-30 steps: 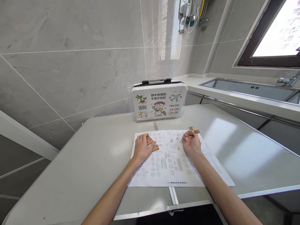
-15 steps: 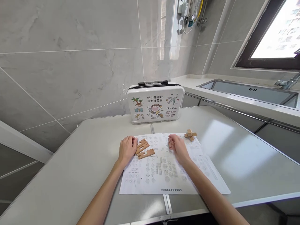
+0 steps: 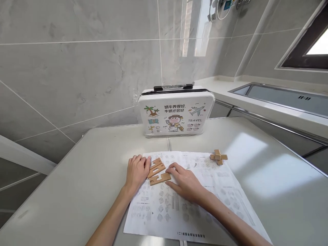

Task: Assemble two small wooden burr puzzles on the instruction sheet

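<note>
The white case (image 3: 176,116), centre of frame, bears two lines of characters, "奶牛养得好, 牛奶才会好", and "TRAVEL" toward its right edge. The sheet (image 3: 184,212), lower centre, carries an inverted title ending "(二)"; its smaller print is illegible. Markings on the wooden pieces (image 3: 161,180) cannot be read reliably.

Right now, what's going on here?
A person's right hand has thumb and fingers parted at one end of the near notched wooden piece, on the printed diagram sheet. The left hand rests beside the slotted wooden piece; contact is unclear. A cross-shaped wooden puzzle sits near the sheet's far right corner, and a white TRAVEL suitcase stands behind.
</note>
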Motion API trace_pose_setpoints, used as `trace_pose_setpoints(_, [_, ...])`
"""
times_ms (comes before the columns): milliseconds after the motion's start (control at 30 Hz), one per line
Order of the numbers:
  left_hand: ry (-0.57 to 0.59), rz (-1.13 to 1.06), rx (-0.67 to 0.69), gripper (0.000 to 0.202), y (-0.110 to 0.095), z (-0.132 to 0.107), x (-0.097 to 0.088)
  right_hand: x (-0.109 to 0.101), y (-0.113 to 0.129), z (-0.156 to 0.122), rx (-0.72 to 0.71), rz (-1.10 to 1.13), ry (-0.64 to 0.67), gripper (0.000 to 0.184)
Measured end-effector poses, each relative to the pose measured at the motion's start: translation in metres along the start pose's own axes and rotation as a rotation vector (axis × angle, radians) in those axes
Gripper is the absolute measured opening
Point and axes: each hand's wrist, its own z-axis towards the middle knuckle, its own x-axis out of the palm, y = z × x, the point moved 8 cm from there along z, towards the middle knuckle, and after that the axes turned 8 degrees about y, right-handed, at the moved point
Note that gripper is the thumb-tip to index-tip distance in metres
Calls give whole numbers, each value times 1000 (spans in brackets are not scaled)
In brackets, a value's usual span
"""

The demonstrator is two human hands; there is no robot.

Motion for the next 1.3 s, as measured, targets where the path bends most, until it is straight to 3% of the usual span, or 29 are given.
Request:
trace_pose_setpoints(300, [-36, -156, 25, 31, -4, 0, -11, 1, 4, 0, -104, -12, -34, 19])
trace_pose_setpoints(500, [-61, -238, 217, 19, -24, -6, -24, 1, 0, -7, -158, 124, -102, 17])
trace_pose_setpoints(667, [-27, -231, 362, 14, -37, -15, -25, 0, -12, -6, -116, 264, -149, 12])
trace_pose_setpoints(900, [13, -158, 348, 15, -34, -17, -19, 0, -14, -5, -79, 283, -102, 20])
trace_pose_setpoints(1100, [15, -184, 338, 20, -33, -15, -18, -11, -23, -7, -21, 572, -200, 19])
trace_pose_setpoints(1233, [40, -313, 386, 22, -36, -17, -20, -15, -34, -8, 69, 766, -257, 16])
trace_pose_setpoints(1300, [80, -486, 290, 24, -31, -17, -19, -11, -38, -9, 124, 898, -252, 19])
